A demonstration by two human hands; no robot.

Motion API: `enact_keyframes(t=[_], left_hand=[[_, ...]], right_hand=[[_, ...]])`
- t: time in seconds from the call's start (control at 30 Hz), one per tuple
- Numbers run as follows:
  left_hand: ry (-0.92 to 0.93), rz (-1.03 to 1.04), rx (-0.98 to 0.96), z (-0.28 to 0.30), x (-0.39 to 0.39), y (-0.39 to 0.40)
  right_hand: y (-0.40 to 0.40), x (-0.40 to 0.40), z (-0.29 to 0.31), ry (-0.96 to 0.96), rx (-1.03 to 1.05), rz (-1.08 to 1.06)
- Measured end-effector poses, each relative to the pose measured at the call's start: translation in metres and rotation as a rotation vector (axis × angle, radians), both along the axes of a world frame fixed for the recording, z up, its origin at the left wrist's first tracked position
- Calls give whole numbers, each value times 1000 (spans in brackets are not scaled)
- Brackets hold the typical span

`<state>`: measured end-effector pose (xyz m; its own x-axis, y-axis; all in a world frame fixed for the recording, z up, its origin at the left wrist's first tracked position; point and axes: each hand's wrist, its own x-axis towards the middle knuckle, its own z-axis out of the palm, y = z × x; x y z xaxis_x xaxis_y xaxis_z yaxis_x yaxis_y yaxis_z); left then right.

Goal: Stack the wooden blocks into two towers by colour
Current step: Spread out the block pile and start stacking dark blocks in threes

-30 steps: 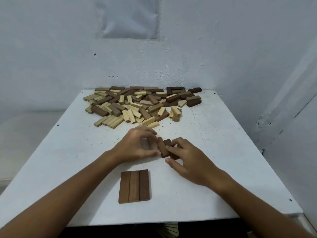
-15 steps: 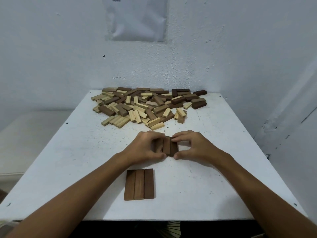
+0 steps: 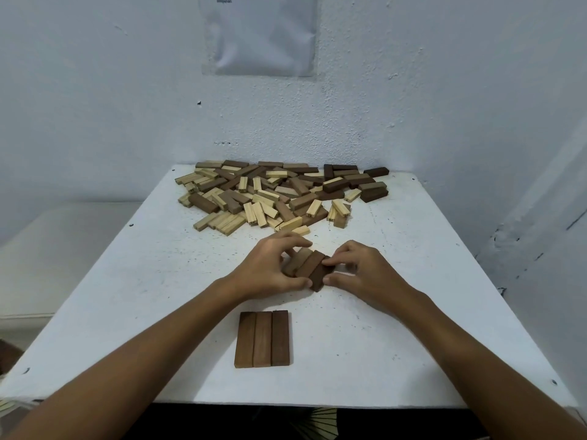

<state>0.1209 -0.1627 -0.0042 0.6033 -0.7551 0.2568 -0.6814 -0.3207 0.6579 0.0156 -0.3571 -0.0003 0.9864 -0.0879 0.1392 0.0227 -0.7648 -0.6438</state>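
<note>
Three dark brown blocks (image 3: 308,266) sit side by side in the middle of the white table (image 3: 133,281), tilted and turned slantwise. My left hand (image 3: 270,268) grips them from the left, thumb at the near end and fingers curled over the far end. My right hand (image 3: 359,271) pinches them from the right. Nearer to me, three dark blocks (image 3: 263,339) lie flat in a neat row on the table. A loose pile of light and dark blocks (image 3: 273,195) covers the far part of the table.
White walls close in behind and to the right of the table. A sheet of paper (image 3: 260,36) hangs on the back wall. The table's front edge (image 3: 286,404) is close to me, with a patterned thing below it.
Both hands have gathered the three dark blocks into one bundle. The bundle, straight half a second ago, now sits slantwise and tipped up between my hands.
</note>
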Motion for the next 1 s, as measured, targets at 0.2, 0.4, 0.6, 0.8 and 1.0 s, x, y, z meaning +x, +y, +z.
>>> enact_keyframes(t=[0.2, 0.4, 0.6, 0.8, 1.0], left_hand=[[58, -100, 84, 8, 5, -2], [33, -202, 225, 20, 11, -4], [419, 173, -319, 7, -19, 5], [918, 225, -566, 11, -36, -5], [994, 265, -520, 23, -37, -13]], right_hand=[[19, -8, -3, -168, -230, -65], [36, -18, -6, -163, -186, -90], [44, -6, 0, -79, 666, -327], [64, 7, 6, -92, 1007, -315], [74, 14, 4, -156, 1031, -344]])
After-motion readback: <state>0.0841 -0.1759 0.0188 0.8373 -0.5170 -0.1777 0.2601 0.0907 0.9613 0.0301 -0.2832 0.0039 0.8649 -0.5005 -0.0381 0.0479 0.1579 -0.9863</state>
